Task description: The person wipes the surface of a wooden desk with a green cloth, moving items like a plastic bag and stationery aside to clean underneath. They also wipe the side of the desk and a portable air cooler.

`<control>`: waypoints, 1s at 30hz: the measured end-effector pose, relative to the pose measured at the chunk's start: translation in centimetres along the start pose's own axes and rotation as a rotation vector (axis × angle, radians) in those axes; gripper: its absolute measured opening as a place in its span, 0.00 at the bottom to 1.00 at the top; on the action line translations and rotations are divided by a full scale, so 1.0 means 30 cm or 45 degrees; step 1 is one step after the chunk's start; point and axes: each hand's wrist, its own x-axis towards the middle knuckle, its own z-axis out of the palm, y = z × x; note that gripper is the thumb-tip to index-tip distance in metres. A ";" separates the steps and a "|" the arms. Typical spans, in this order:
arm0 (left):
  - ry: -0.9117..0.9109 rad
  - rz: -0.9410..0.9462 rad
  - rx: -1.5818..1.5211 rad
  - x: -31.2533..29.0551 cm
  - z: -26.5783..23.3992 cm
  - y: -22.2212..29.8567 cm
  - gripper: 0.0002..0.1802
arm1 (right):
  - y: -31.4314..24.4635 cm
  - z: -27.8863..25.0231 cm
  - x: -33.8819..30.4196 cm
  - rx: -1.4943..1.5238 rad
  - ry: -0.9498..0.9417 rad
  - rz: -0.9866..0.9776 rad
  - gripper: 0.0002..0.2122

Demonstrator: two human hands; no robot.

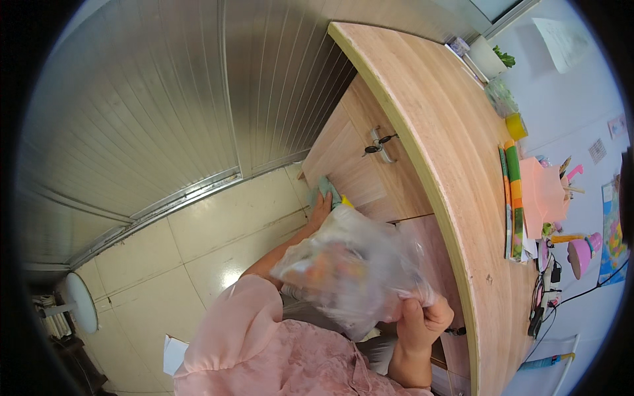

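Observation:
My right hand [422, 322] pinches the gathered edge of a clear plastic bag [386, 254], in front of the desk's cabinet. Blurred colourful items, orange and white among them, show through the film, but their kind cannot be made out. Beyond the bag, my left hand [321, 208] reaches low beside the cabinet door with a grey-green cloth [323, 189] under its fingers. A small yellow thing [347, 202] shows next to that cloth, partly covered by the bag.
A wooden desk [422, 105] curves along the right, with keys [373, 149] hanging at a drawer handle. On it stand upright books [514, 198], a pink pen holder [545, 191], a pink lamp [581, 256] and a power strip [545, 290]. Ribbed metal panels [139, 112] border the tiled floor [218, 231].

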 end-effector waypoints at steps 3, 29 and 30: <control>0.027 -0.383 -0.237 0.009 -0.008 0.128 0.35 | -0.024 -0.015 -0.004 -0.115 0.111 0.087 0.10; -0.176 -0.495 -0.742 -0.186 -0.109 0.406 0.27 | -0.618 -0.139 0.666 0.196 0.350 -0.597 0.16; -0.172 -0.480 -0.731 -0.152 -0.104 0.398 0.27 | -0.675 -0.156 0.684 0.069 0.491 -0.652 0.17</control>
